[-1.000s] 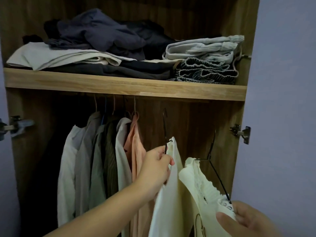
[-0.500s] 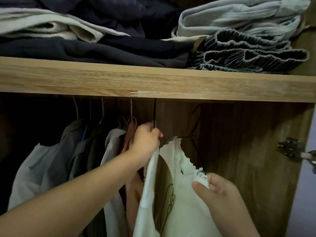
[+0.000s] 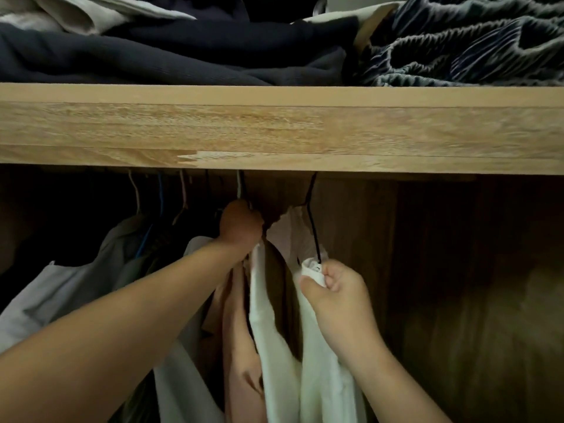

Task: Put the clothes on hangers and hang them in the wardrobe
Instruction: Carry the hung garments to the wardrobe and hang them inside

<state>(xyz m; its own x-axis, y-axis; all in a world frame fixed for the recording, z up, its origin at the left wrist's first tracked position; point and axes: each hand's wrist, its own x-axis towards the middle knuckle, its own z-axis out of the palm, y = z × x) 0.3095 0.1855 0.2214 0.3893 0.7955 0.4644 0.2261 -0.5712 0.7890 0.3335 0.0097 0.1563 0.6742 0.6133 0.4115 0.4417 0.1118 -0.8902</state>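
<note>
Nearest us, our right hand (image 3: 331, 283) pinches the shoulder of the cream top (image 3: 323, 377) between thumb and curled fingers, right where the black hanger (image 3: 312, 230) wire runs into the cloth. If we tug here, the top could slide off that end of the wire and drop, since the fabric looks thin and loose on so slim a frame. Farther in, our left hand (image 3: 241, 224) is closed around the neck of a second hanger, which carries the white garment (image 3: 268, 331) hanging between our arms. Both hooks rise behind the shelf (image 3: 274, 126) edge, so the rail is hidden from us and we cannot tell whether either hook is seated on it. That is the main risk: letting go by feel alone could leave a hook short of the rail, and the garment would fall. The two hangers also sit close together and just beside the pink top (image 3: 241, 346), so their wires may tangle or crush the cloth. Beyond, more hung clothes (image 3: 76, 285) crowd the left, and folded piles (image 3: 183, 47) rest on the shelf.
</note>
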